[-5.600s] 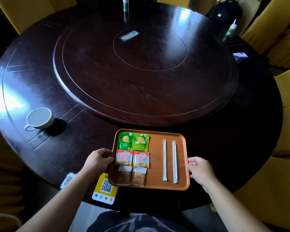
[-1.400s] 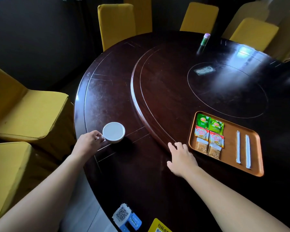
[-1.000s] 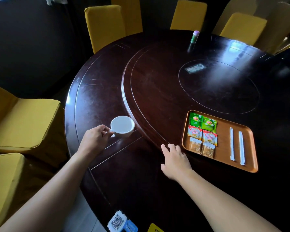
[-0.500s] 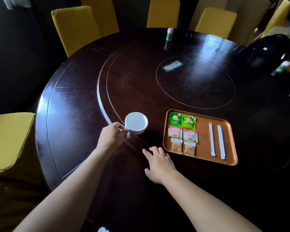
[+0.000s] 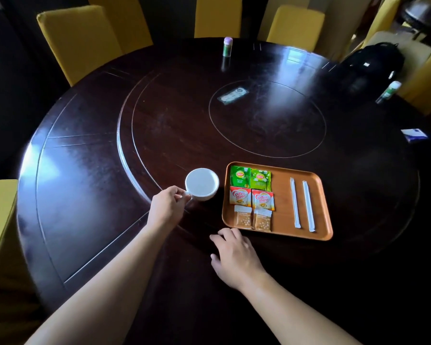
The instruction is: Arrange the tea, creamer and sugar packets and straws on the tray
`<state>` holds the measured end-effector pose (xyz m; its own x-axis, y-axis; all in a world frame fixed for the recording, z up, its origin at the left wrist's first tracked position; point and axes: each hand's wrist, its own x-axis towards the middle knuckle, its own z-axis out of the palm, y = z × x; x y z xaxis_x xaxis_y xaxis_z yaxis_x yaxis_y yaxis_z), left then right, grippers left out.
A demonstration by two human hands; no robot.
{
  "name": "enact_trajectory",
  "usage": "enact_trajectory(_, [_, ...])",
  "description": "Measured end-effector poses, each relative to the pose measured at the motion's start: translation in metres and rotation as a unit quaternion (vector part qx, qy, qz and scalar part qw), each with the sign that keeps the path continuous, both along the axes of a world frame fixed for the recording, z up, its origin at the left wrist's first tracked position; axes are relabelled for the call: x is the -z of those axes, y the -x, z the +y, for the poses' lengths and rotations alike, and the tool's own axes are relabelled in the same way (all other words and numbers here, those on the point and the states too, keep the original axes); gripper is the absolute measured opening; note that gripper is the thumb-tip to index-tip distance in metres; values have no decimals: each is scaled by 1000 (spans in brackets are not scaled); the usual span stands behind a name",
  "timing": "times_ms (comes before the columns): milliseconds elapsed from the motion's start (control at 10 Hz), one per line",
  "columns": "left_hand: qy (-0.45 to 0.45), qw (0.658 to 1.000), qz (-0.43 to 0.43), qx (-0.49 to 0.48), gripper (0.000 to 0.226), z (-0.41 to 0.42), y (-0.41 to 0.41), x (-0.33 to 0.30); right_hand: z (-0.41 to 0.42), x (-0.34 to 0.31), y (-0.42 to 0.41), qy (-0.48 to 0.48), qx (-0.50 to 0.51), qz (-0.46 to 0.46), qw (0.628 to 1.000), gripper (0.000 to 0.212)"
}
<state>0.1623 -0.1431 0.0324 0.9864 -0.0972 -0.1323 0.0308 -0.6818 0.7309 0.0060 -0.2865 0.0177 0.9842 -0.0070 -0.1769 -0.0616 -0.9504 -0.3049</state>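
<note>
Cup parked just left of the tray (image 5: 279, 234), packets look sorted

My left hand (image 5: 167, 207) fingers pinch the cup (image 5: 202, 184) handle for steering; right hand (image 5: 234, 257) rests open-fingered, flat on the desk (image 5: 85, 195), near the tray.

Orange tray (image 5: 279, 175) on a dark brown tabletop (image 5: 90, 170); green tea packets (image 5: 249, 178), red-and-white creamer packets (image 5: 251, 198), brown sugar packets (image 5: 252, 217). White straws (image 5: 302, 203) and cup (image 5: 202, 181); yellow chairs (image 5: 80, 38)

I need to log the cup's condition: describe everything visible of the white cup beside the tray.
The white cup is a low, wide, round mug, smooth like ceramic or plastic, upright on the dark wooden table. Whether it holds anything cannot be told. Its small handle points toward the person, pinched by the left hand. It stands just left of the orange tray, apart from it.
</note>
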Motion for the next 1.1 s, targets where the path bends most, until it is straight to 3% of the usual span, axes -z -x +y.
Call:
enact_trajectory(300, [12, 1000, 0, 6, 8, -1, -15, 2, -21, 3, 15, 9, 43, -16, 999, 47])
enact_trajectory(500, [-4, 1000, -2, 18, 23, -5, -32, 1, -22, 2, 15, 7, 41, -14, 999, 47])
enact_trajectory(1000, [-27, 999, 11, 22, 13, -13, -45, 1, -22, -2, 15, 3, 33, 16, 999, 52])
enact_trajectory(1100, [-8, 1000, 13, 10, 26, -15, -40, 3, -24, -3, 14, 2, 31, 37, 999, 58])
